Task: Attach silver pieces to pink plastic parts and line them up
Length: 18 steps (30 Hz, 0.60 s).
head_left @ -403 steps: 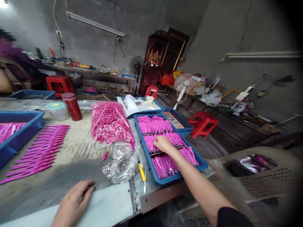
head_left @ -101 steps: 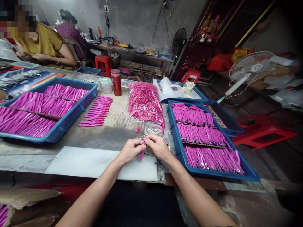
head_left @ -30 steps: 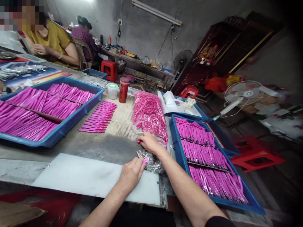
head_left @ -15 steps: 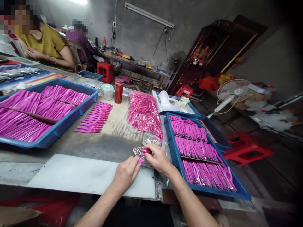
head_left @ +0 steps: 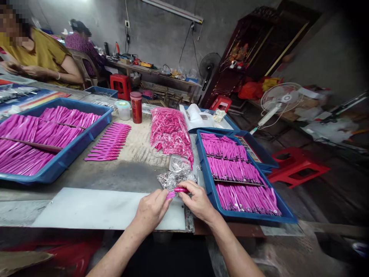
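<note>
My left hand and my right hand meet at the table's front edge, over a pale board. The left fingers pinch a pink plastic stick. The right fingers pinch a small pink cap against the stick's tip. Just beyond the hands lies a clear bag of small metal parts. A large clear bag of pink caps sits behind it.
A blue tray of pink sticks lies right of my hands; another blue tray is on the left, with a row of loose pink sticks beside it. A red bottle and small tub stand farther back. Two people sit at far left.
My right hand picked a pink cap from beside the bag and brought it back to the stick held in my left hand. The view swung down slightly.
</note>
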Tool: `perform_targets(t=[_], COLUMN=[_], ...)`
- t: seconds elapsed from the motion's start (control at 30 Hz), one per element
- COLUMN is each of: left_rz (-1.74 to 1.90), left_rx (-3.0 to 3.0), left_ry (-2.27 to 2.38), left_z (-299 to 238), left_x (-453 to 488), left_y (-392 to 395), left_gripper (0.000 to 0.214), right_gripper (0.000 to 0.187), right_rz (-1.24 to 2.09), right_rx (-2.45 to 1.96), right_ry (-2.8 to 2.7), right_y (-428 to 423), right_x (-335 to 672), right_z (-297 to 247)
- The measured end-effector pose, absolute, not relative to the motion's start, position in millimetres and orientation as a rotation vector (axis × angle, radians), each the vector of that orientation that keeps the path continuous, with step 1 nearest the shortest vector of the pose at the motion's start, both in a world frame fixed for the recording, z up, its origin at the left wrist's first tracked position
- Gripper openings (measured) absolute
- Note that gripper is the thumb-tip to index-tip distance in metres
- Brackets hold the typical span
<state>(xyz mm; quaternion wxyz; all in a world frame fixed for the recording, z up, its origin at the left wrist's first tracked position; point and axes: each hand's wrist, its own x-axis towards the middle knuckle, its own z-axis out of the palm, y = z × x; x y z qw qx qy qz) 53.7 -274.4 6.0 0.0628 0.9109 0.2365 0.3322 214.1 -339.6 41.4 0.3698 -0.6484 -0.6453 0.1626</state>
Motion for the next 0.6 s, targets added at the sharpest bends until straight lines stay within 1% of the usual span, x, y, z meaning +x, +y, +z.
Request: perform_targets(t=[0.13,0.23,0.47,0.6], left_rz=[0.961,0.928,0.87,0.855], left_rx=[2.786,2.818,2.9,2.928], left_ry=[0.701,0.695,0.652,0.602], left_z=[5.7,6.5,7.7,6.2], left_x=[52.5,52.3,53.0,52.4], left_y=[-275.5,-276.2,-276.5,-277.3], left_gripper=[0.019,0.018,0.019,0.019], right_gripper=[0.014,0.017,0.031,0.035], right_rz=[0.492,0.614,0.963,1.097], right_rx=[-1.654,-1.661,-1.632,-1.587], right_ry=[-1.589,-1.538,-1.344,-1.283], right_y=[-344.6,-348.2,-352.7,-353.8], right_x=[216.0,218.6,223.7,223.5], right_z=[38.6,37.6,29.1,24.8])
